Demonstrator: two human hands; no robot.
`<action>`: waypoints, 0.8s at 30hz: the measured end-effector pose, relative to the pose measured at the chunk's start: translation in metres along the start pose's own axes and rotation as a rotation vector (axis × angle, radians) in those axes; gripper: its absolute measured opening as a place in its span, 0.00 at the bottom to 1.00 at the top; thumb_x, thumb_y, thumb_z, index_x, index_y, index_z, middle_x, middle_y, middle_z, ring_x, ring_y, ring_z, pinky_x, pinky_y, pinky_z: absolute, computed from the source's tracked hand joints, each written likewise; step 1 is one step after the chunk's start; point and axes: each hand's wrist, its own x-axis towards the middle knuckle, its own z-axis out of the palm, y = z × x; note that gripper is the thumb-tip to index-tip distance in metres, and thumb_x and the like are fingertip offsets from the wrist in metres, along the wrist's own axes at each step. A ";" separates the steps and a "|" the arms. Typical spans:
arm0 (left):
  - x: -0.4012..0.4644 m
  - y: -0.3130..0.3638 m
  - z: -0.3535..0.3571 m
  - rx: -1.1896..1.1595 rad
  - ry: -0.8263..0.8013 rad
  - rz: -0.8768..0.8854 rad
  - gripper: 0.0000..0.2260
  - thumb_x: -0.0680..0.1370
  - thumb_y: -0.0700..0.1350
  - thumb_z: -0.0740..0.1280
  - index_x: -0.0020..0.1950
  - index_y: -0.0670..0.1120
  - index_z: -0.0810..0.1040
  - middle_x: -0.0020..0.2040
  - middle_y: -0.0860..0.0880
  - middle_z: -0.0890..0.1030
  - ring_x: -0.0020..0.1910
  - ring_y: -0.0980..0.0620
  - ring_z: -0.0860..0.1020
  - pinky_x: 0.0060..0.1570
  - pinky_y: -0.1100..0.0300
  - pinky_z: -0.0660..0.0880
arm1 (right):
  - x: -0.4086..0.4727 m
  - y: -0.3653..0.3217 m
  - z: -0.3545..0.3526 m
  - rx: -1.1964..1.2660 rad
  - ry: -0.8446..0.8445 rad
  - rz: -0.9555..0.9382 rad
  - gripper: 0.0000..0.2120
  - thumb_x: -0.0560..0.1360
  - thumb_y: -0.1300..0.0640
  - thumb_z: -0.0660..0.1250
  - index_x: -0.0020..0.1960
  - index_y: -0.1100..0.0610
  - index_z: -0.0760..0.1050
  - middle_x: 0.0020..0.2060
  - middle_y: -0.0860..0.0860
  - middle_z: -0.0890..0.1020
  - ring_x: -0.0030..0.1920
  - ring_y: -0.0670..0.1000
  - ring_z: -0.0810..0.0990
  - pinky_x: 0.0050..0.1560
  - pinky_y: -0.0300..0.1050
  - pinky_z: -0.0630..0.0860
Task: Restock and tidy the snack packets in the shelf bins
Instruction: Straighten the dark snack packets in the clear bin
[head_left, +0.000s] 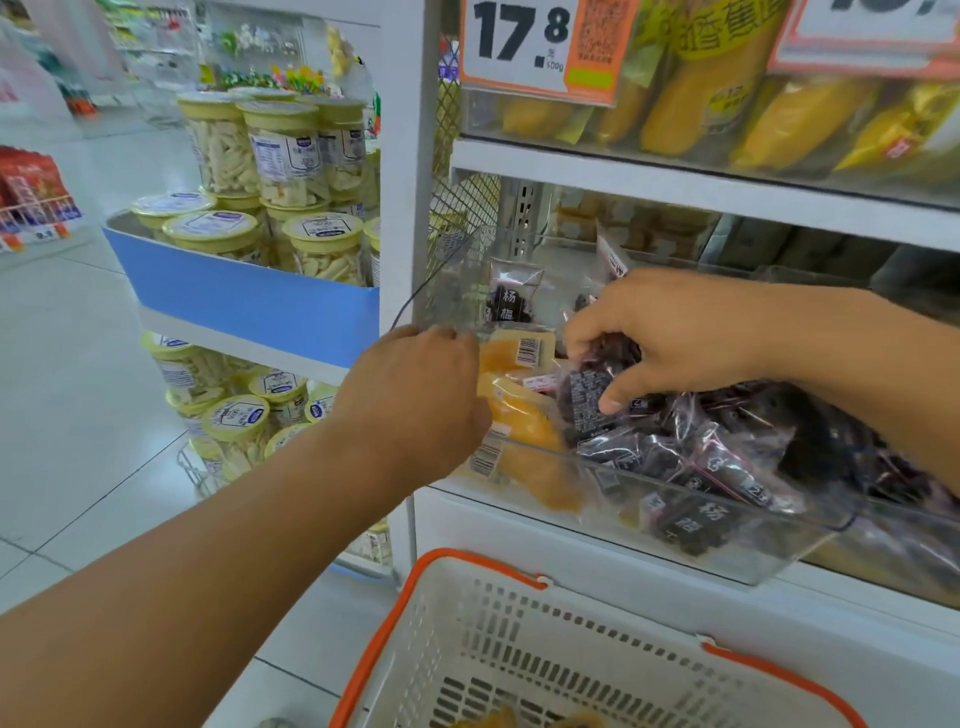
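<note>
A clear plastic shelf bin (727, 525) holds several dark purple snack packets (691, 457) on its right and a few yellow packets (519, 410) at its left end. My left hand (415, 400) reaches into the bin's left end and grips the yellow packets; its fingertips are hidden behind them. My right hand (670, 332) comes from the right and pinches a dark packet (587, 395) just beside the yellow ones. More dark packets stand upright at the bin's back (511, 299).
A white basket with an orange rim (545, 654) sits below the bin, with yellow packets at its bottom. The bin above (727, 109) is full of yellow packets behind a 17.8 price tag. To the left, a blue shelf (249, 296) carries tubs with yellow lids.
</note>
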 end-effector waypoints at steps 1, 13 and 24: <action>0.002 0.000 0.002 -0.111 -0.063 -0.008 0.18 0.80 0.60 0.62 0.59 0.47 0.73 0.53 0.49 0.78 0.55 0.46 0.77 0.51 0.54 0.71 | -0.004 0.000 0.000 0.021 -0.005 0.010 0.15 0.67 0.46 0.79 0.47 0.47 0.77 0.36 0.41 0.76 0.39 0.40 0.74 0.39 0.44 0.68; 0.013 0.004 0.016 -0.622 -0.072 -0.086 0.03 0.78 0.47 0.70 0.51 0.52 0.77 0.38 0.54 0.76 0.39 0.53 0.77 0.36 0.60 0.69 | 0.013 -0.035 -0.015 -0.094 -0.172 0.198 0.24 0.80 0.36 0.58 0.49 0.56 0.79 0.36 0.50 0.79 0.36 0.49 0.75 0.37 0.46 0.68; -0.027 -0.058 -0.047 -0.321 0.365 0.122 0.06 0.76 0.45 0.71 0.51 0.53 0.83 0.39 0.53 0.84 0.41 0.45 0.80 0.44 0.49 0.78 | 0.097 -0.012 0.004 -0.067 -0.311 0.245 0.16 0.79 0.53 0.68 0.64 0.58 0.77 0.51 0.53 0.81 0.47 0.51 0.79 0.45 0.41 0.74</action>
